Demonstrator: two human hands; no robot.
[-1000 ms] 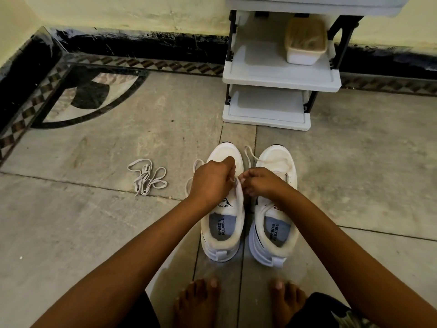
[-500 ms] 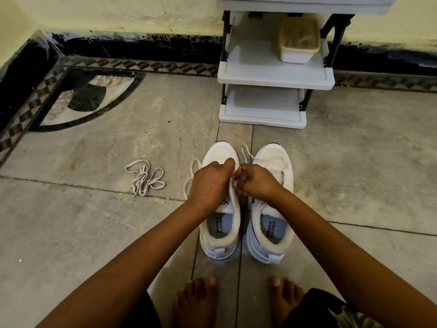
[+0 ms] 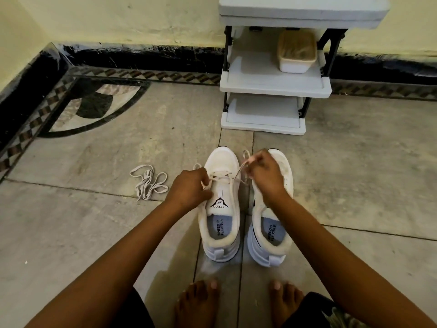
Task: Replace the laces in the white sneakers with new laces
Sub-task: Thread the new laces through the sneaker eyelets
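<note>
Two white sneakers stand side by side on the floor, toes pointing away from me. The left sneaker point(image 3: 221, 209) has a white lace point(image 3: 224, 177) crossing its front eyelets. My left hand point(image 3: 189, 188) pinches one end of that lace at the shoe's left side. My right hand point(image 3: 264, 176) pinches the other end, pulled out to the right above the right sneaker point(image 3: 281, 171). The right sneaker's eyelets are hidden under my right hand.
A loose bundle of white laces point(image 3: 149, 182) lies on the stone floor left of the shoes. A white shoe rack point(image 3: 274, 86) with a lidded box point(image 3: 296, 52) stands against the wall ahead. My bare feet point(image 3: 198, 301) are just behind the sneakers.
My hands were together over the left sneaker's tongue. They have drawn apart, the right hand moving up and right with its lace end, the left staying at the shoe's left side.
</note>
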